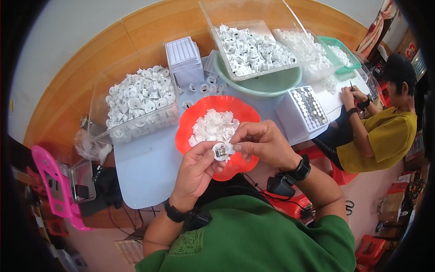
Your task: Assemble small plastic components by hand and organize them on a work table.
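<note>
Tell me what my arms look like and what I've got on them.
You have short green sleeves. There's no glove on your left grip or right grip. A black left wristband and black right wristband each sit beside a boxy black device; any markings are too small to read.

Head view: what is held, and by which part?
The left hand grips a round white part by its rim; the right hand pinches a white tab at its right edge.
</note>
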`<state>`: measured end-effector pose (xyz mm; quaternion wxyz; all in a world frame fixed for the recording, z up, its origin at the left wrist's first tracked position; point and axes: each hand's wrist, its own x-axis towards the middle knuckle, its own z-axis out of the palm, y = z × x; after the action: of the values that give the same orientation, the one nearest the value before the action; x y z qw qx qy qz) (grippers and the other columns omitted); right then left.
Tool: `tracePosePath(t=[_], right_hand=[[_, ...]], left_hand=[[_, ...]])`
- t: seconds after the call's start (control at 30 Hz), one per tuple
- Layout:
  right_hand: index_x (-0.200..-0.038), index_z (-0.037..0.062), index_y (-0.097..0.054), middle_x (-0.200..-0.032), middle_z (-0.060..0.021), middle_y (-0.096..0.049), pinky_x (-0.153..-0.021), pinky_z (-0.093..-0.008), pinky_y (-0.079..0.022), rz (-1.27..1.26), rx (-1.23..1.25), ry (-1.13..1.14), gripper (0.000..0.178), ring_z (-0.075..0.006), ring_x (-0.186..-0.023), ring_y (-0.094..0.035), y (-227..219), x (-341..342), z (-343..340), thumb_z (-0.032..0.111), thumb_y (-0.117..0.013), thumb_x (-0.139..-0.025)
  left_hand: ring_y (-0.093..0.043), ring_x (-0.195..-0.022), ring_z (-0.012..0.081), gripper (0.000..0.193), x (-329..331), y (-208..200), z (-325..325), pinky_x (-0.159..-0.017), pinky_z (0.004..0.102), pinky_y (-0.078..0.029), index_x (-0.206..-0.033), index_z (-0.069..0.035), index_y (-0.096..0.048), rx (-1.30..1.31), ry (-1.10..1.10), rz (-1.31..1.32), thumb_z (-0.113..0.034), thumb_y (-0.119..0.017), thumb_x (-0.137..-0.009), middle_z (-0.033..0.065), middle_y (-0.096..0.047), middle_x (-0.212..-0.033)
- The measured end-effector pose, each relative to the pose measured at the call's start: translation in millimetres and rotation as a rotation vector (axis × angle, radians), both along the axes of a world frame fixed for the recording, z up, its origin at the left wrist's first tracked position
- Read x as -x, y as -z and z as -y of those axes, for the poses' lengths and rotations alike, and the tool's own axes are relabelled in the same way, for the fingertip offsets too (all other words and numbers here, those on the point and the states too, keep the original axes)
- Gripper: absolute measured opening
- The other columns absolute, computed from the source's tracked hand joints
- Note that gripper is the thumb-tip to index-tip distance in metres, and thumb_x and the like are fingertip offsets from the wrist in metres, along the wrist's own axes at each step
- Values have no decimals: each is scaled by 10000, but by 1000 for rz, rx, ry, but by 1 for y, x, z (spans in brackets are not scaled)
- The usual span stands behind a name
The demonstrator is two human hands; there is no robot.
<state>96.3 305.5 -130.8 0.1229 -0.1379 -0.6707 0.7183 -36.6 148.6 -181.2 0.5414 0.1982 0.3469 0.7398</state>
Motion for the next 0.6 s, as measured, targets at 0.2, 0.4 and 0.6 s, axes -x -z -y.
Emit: tracePosePath(t=[0.2,0.4,0.6], right_hand=[[-889,-21,-628,-785,-48,-583,-578,-243,-470,-145,-265,24,96,-114,-670,-580,5,1,8,-55,-633,-799],[-851,-11,-617,-776,-71,-589,-564,-275,-454,-169,-504,41,109,-158,-661,-579,3,0,12,-69,-643,-764],[-819,-6,-620,-767,-73,-604,-576,-277,-458,-211,-596,70,107,-179,-678,-587,5,2,13,-75,-647,-743]], left_hand=[[-620,-820,140,266,-2,4,-1,-682,236,-514,-1179,27,-547,-35,44,7,-105,-508,-952,85,-627,-977],[-602,-791,148,287,-4,4,1,-675,247,-516,-1186,40,-534,-1,28,-26,-130,-500,-957,104,-623,-954],[-600,-775,143,283,-5,2,-1,-672,246,-516,-1171,37,-552,5,28,-80,-139,-512,-954,99,-628,-935]])
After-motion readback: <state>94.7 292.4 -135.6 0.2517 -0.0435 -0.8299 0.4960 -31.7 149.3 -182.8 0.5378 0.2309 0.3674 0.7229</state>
